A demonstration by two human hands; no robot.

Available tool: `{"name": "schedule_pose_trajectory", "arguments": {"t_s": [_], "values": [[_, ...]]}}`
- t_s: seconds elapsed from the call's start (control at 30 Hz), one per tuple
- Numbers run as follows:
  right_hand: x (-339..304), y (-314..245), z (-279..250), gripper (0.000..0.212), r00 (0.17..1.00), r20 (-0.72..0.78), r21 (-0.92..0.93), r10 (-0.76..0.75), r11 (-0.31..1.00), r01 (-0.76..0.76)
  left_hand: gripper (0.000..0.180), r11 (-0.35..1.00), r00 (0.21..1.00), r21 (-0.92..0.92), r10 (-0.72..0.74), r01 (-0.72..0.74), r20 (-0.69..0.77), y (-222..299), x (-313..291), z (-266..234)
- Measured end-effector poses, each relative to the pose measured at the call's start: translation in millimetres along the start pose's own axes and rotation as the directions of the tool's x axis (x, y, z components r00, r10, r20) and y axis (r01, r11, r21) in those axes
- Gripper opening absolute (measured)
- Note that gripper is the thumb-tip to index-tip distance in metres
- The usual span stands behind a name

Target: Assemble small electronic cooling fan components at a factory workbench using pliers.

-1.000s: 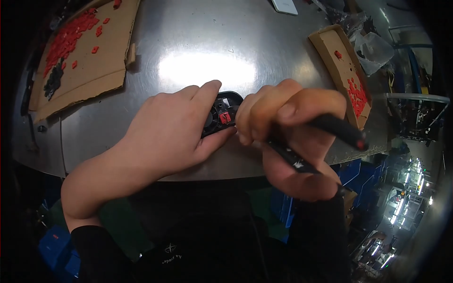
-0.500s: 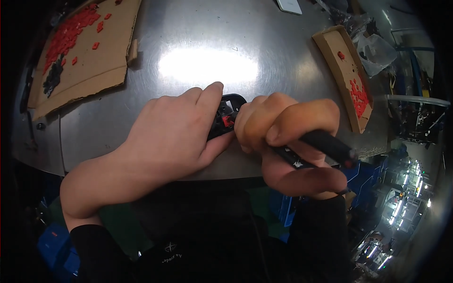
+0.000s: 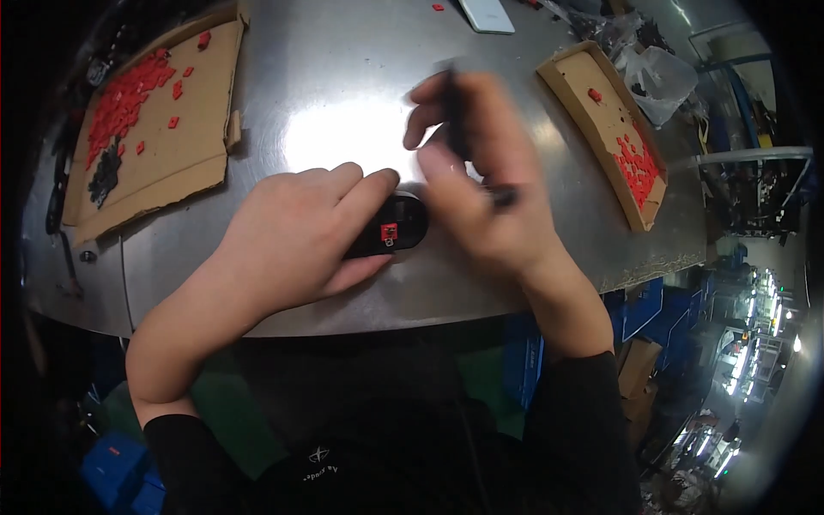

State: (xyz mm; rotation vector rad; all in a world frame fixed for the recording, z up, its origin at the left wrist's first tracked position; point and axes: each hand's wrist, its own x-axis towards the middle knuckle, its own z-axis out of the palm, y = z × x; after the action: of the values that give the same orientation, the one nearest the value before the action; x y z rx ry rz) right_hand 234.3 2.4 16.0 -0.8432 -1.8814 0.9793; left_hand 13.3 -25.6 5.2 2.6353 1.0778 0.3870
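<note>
The black casing [image 3: 390, 230] is pinned by the left hand [image 3: 296, 236]; the dark tool [image 3: 455, 112] is clasped in the blurred right hand [image 3: 485, 184] — careful re-aiming at the red insert [image 3: 389, 232] seems needed.

My steel table [image 3: 343, 77] carries two cardboard trays [image 3: 154, 129] [image 3: 614, 129] flanking the black housing [image 3: 390, 232], a plastic bag [image 3: 661, 77] beyond.
</note>
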Motion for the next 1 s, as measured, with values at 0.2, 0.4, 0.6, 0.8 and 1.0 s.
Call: {"name": "schedule_pose_trajectory", "arguments": {"t_s": [0.2,0.4,0.6,0.8,1.0], "values": [[3,10,-10,0.041,0.949,0.269,-0.274,0.165,0.958,-0.089,0.065,0.986,0.995,-0.159,0.039,-0.053,-0.090,-5,8,1],[12,2,-12,0.044,0.872,0.387,-0.085,0.300,0.953,-0.290,0.069,0.940,0.957,-0.341,-0.123,0.027,-0.263,-60,-20,10],[4,10,-16,0.022,0.868,0.308,0.547,0.389,0.675,-0.496,0.091,0.999,0.743,0.033,0.002,0.027,-0.670,-59,8,-12],[5,29,17,0.021,0.914,0.104,0.632,0.391,0.684,-0.365,0.105,0.952,0.849,-0.257,0.009,-0.170,-0.528,-31,16,25],[-6,0,5,0.025,0.888,0.381,0.579,0.258,0.683,-0.447,0.086,0.780,0.862,-0.621,-0.258,-0.081,-0.436,-48,14,27]]}}
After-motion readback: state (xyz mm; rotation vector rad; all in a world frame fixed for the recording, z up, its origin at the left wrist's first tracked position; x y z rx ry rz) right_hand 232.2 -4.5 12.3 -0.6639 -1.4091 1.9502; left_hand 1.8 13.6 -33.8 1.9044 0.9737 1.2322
